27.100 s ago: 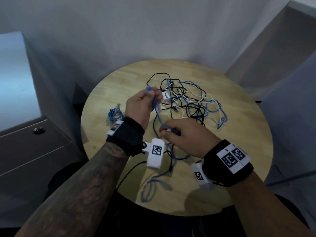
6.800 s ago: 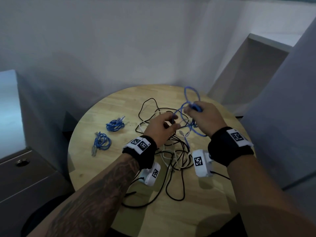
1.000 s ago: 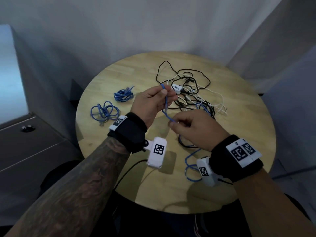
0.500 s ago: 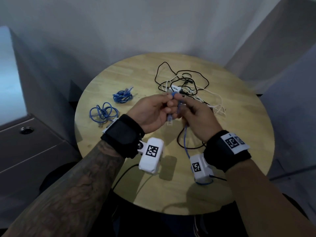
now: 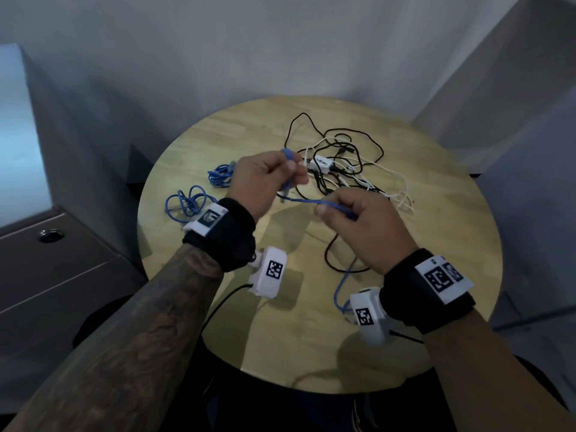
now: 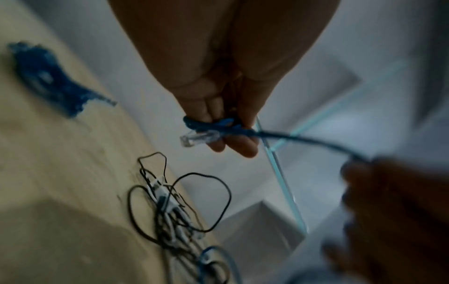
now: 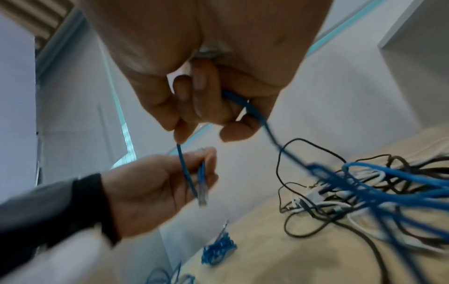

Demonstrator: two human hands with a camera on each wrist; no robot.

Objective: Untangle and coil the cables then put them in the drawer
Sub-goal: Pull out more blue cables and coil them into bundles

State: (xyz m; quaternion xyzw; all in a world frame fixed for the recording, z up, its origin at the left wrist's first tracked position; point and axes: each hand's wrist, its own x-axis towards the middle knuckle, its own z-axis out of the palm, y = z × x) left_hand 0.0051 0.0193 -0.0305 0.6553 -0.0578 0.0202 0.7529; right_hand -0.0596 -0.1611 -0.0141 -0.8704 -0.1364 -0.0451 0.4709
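A blue network cable (image 5: 307,202) stretches between my two hands above the round wooden table (image 5: 436,244). My left hand (image 5: 265,179) grips its end, with a first turn wound round the fingers (image 6: 213,123) and the clear plug (image 6: 199,137) sticking out. My right hand (image 5: 358,222) pinches the same cable (image 7: 245,106) a short way along; the rest (image 5: 341,288) trails down under the wrist. A tangle of black and white cables (image 5: 343,163) lies behind the hands. Two coiled blue cables (image 5: 221,174) (image 5: 185,204) lie at the left.
A grey drawer cabinet (image 5: 62,275) with a round lock (image 5: 50,235) stands left of the table, drawers closed. Grey walls close in behind and to the right. A small white adapter (image 5: 321,163) sits in the tangle. The table's near part (image 5: 311,353) is bare wood.
My hands were together half a second ago and have drawn apart, the right one moving down and right along the blue cable. The left keeps the plug end.
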